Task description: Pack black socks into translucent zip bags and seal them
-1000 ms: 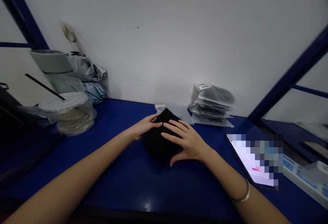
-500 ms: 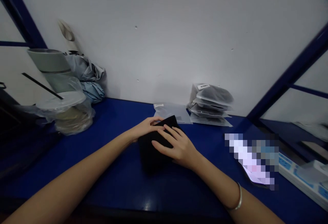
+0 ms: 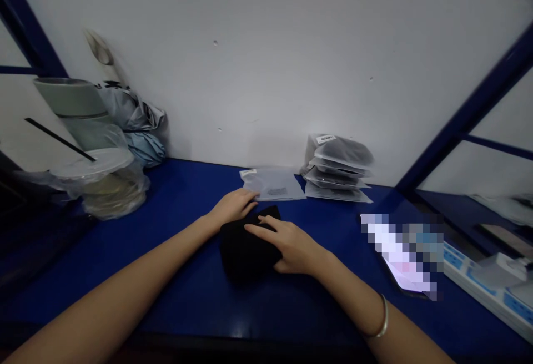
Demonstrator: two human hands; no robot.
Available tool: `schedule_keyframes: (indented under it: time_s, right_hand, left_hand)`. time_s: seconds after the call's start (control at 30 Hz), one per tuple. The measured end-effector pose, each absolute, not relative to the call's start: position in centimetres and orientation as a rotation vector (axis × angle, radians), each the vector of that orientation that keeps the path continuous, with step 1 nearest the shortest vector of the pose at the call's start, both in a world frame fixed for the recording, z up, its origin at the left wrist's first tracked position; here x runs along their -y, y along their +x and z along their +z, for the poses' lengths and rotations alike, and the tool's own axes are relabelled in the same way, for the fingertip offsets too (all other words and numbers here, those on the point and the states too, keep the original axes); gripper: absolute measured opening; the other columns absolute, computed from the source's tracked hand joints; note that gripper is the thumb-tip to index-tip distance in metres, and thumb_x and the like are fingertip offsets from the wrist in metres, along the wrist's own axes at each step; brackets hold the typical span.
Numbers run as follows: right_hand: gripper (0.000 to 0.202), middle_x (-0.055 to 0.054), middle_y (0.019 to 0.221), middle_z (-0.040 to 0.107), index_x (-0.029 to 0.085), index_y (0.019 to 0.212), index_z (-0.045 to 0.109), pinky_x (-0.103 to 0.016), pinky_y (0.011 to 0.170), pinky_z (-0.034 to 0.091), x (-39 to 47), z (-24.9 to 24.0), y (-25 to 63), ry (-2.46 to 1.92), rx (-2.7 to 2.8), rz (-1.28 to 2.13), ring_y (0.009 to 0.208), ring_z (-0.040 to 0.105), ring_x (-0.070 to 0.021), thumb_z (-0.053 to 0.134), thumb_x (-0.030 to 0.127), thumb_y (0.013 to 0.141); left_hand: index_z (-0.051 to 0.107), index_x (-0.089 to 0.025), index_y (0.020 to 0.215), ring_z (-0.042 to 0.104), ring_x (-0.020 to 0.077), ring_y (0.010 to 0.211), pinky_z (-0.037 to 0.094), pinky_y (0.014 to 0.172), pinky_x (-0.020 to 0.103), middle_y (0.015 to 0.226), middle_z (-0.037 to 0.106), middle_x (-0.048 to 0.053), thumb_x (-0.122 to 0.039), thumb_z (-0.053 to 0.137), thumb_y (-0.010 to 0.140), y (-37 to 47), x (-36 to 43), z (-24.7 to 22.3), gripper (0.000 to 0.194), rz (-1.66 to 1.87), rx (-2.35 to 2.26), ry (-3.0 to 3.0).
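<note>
A folded black cloth item (image 3: pixel 245 253) lies on the blue table in front of me; its exact kind does not show. My right hand (image 3: pixel 291 242) rests over its right side, fingers curled onto the top and thumb at the near edge. Just beyond the cloth, my left hand (image 3: pixel 236 204) reaches with fingers stretched out. Its fingertips are at the near left edge of a flat frosted plastic bag (image 3: pixel 277 183), which bears printed text and a white label. Whether they touch the bag, I cannot tell.
Several filled frosted bags (image 3: pixel 339 170) are stacked against the wall. To the right lie a lit phone (image 3: pixel 395 258), partly pixelated, and a power strip (image 3: pixel 491 286). At left stand a lidded drink cup (image 3: pixel 112 189) with a black straw (image 3: pixel 60 139), and a green tumbler (image 3: pixel 77 100).
My left hand has left the black cloth and moved toward the frosted bag. The cloth sits lower and more bunched under my right hand. The view has shifted slightly.
</note>
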State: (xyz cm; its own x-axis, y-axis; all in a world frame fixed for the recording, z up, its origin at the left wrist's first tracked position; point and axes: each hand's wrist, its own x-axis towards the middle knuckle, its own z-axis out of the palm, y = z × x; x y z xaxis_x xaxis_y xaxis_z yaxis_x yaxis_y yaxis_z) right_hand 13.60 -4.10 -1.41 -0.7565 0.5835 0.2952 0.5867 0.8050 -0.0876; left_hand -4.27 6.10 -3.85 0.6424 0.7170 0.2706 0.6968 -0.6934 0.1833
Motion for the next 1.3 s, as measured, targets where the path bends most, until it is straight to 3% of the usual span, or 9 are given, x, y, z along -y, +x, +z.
schedule_keyframes:
  time_s: [0.13,0.37,0.53,0.63,0.83,1.03,1.2,1.3]
  right_hand:
    - [0.071,-0.010,0.118,0.046,0.024,0.131,0.028,-0.029,0.071,0.047,4.2,-1.3,13.5,-0.943,2.712,0.023,0.090,0.056,-0.0187,0.052,0.014,0.065]
    - [0.071,-0.011,0.123,0.044,0.023,0.132,0.027,-0.029,0.074,0.048,4.1,-1.7,13.7,-0.886,2.706,-0.032,0.101,0.053,-0.0210,0.051,0.012,0.066]
    - [0.067,-0.012,0.126,0.043,0.023,0.131,0.030,-0.029,0.078,0.047,4.1,-2.1,13.6,-0.810,2.687,-0.100,0.112,0.047,-0.0212,0.050,0.012,0.068]
    - [0.067,-0.013,0.128,0.042,0.023,0.131,0.030,-0.029,0.080,0.047,4.2,-2.4,13.6,-0.773,2.681,-0.147,0.115,0.044,-0.0213,0.050,0.012,0.068]
    - [0.066,-0.013,0.126,0.044,0.022,0.131,0.030,-0.028,0.078,0.048,4.0,-2.8,13.7,-0.754,2.631,-0.191,0.111,0.048,-0.0205,0.050,0.015,0.069]
    - [0.056,-0.015,0.125,0.046,0.018,0.129,0.035,-0.028,0.085,0.045,3.8,-3.1,14.0,-0.642,2.518,-0.265,0.117,0.043,-0.0197,0.048,0.023,0.075]
    - [0.048,-0.017,0.123,0.046,0.017,0.126,0.038,-0.028,0.087,0.044,3.9,-3.1,14.1,-0.560,2.410,-0.271,0.118,0.041,-0.0188,0.044,0.030,0.081]
    - [0.048,-0.017,0.123,0.047,0.017,0.126,0.038,-0.028,0.088,0.044,3.9,-3.1,14.1,-0.570,2.412,-0.272,0.119,0.041,-0.0191,0.044,0.030,0.081]
  left_hand:
    - [0.056,-0.014,0.107,0.056,0.0217,0.087,0.044,0.076,0.034,0.102,0.056,0.012,-0.034,0.041,0.084,-4.3,-5.9,-3.4,0.034,0.515,-1.250,2.843]
    - [0.063,-0.014,0.093,0.047,0.0277,0.107,0.040,0.085,0.040,0.113,0.055,0.013,-0.021,0.040,0.081,-4.3,-6.1,-3.3,0.027,0.489,-1.311,2.848]
    - [0.062,-0.014,0.086,0.059,0.0232,0.087,0.043,0.075,0.034,0.093,0.064,0.012,-0.022,0.035,0.082,-4.3,-5.6,-2.4,0.029,0.344,-1.390,2.730]
    - [0.057,-0.013,0.093,0.060,0.0223,0.074,0.042,0.066,0.031,0.080,0.065,0.012,-0.016,0.031,0.083,-4.3,-5.0,-1.6,0.028,0.160,-1.371,2.795]
    - [0.041,-0.021,0.120,0.059,0.0195,0.070,0.040,0.061,0.027,0.099,0.058,0.009,-0.013,0.040,0.077,-4.1,-4.2,-0.4,0.043,0.006,-1.129,2.926]
    - [0.048,-0.020,0.114,0.058,0.0181,0.082,0.041,0.065,0.025,0.104,0.056,0.008,-0.015,0.036,0.082,-4.1,-3.9,0.3,0.034,-0.114,-1.113,3.034]
    - [0.052,-0.019,0.108,0.059,0.0167,0.077,0.043,0.064,0.026,0.116,0.049,0.010,-0.023,0.039,0.083,-4.1,-3.5,0.4,0.028,0.001,-1.164,3.018]
    - [0.057,-0.018,0.103,0.059,0.0192,0.085,0.045,0.070,0.028,0.122,0.047,0.012,-0.022,0.041,0.083,-4.0,-3.5,-0.2,0.026,0.051,-1.141,2.966]
